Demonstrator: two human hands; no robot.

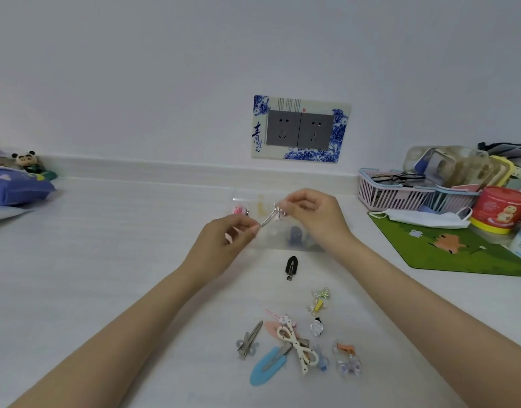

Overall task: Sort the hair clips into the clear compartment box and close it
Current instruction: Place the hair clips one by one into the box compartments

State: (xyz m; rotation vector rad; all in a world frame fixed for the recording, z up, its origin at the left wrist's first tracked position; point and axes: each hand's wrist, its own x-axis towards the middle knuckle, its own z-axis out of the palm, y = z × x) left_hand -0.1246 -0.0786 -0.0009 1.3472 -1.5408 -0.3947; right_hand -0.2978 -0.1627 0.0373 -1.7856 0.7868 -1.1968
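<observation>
Head view first: what is the room like?
— A pale wall point(165, 83) with a double socket point(300, 129) in a blue-flowered frame at centre, and a white tabletop point(121, 260) below it.
— And the hands?
— Mid-frame. The left hand point(224, 242) pinches the thin end of a silver clip point(269, 217); the right hand point(315, 219) pinches its decorated end. Both are over the clear compartment box point(283, 240) (whether its lid is open, I cannot tell).
— Other clips?
— A black clip point(291, 267) lies just below the box, and a loose pile of clips point(294, 343) lies at lower centre.
— The edges?
— Right: green mat point(447, 248), face mask point(424, 217), pink basket point(391, 189), red tub point(500, 207). Left: blue pack point(15, 187), panda figure point(27, 160).
</observation>
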